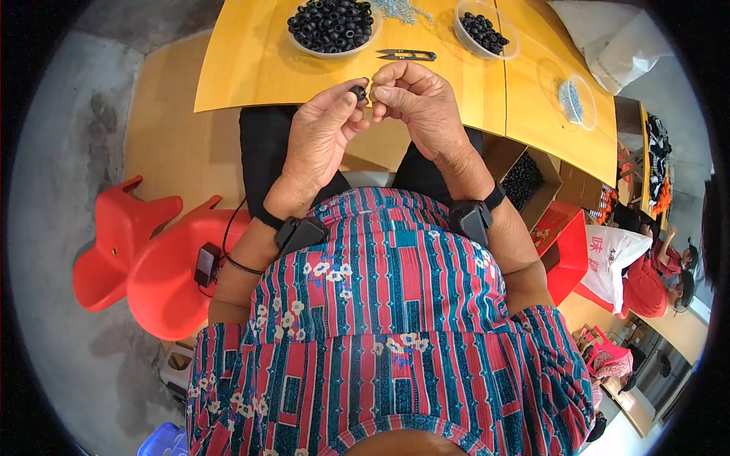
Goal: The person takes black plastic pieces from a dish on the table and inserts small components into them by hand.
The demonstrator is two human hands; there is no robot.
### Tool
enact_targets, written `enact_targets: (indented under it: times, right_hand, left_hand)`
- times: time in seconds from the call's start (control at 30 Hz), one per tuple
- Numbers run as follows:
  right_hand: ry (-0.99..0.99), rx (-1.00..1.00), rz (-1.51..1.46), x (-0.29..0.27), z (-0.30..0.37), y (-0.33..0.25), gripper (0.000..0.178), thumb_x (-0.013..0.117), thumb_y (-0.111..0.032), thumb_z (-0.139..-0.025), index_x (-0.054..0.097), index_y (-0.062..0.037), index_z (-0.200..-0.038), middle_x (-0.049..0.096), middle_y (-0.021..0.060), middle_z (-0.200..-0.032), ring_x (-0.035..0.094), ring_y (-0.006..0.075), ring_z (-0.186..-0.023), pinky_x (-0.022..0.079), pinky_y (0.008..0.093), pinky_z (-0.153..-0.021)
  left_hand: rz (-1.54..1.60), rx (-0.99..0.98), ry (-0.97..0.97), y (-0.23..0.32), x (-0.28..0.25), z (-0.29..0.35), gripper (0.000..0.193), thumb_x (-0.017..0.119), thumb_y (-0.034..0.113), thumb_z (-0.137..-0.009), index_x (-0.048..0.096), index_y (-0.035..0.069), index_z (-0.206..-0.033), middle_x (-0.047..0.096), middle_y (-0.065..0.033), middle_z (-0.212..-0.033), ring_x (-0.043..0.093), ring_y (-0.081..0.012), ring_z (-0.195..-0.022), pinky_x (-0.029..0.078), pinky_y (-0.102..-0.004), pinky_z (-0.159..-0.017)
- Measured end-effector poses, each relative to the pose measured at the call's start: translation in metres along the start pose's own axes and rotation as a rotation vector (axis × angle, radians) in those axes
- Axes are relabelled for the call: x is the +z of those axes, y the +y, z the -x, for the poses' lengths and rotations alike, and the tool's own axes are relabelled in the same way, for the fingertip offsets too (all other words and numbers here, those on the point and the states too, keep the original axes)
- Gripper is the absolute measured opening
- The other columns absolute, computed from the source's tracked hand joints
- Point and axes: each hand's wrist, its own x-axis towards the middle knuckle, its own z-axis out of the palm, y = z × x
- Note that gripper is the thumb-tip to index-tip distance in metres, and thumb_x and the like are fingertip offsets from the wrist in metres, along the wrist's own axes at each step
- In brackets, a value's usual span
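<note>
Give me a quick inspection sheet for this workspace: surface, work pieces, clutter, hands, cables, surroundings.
Surface: yellow table, a seam running across it.
Work pieces: small black piece at the fingertips; more black pieces in the large bowl and smaller bowl; light-blue bits in the clear cup.
Clutter: dark snips lying beyond the hands; loose light-blue bits beside the large bowl.
Hands: left hand pinches the black piece; right hand is close beside it, its grip unclear.
Cables: thin black cable by the left forearm; ends unclear.
Surroundings: red chairs at left; open cardboard box and other people at right.
</note>
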Motion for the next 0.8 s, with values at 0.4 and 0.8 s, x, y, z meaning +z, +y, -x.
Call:
enact_targets:
  times: [0.4, 0.8]
  right_hand:
    - [0.012, 0.012, 0.209, 0.004, 0.001, -0.013, 0.012, 0.061, -0.002, -0.082, 0.059, 0.0014, -0.094, 0.062, 0.0048, -0.078, 0.058, 0.0101, -0.062, 0.050, 0.0226, -0.059]
    - [0.038, 0.126, 0.181, 0.001, 0.001, -0.015, 0.016, 0.061, -0.005, -0.083, 0.057, 0.0006, -0.097, 0.062, 0.0050, -0.077, 0.057, 0.0097, -0.058, 0.049, 0.0216, -0.056]
  left_hand:
    - [-0.036, 0.040, 0.058, -0.003, 0.003, 0.003, 0.027, 0.059, 0.012, -0.088, 0.058, -0.002, -0.111, 0.060, -0.0039, -0.091, 0.055, -0.0095, -0.075, 0.049, -0.0243, -0.071]
    - [-0.322, 0.112, 0.105, -0.003, 0.009, 0.006, 0.025, 0.062, 0.015, -0.086, 0.063, 0.002, -0.107, 0.062, -0.0003, -0.085, 0.054, -0.0055, -0.067, 0.041, -0.0167, -0.060]
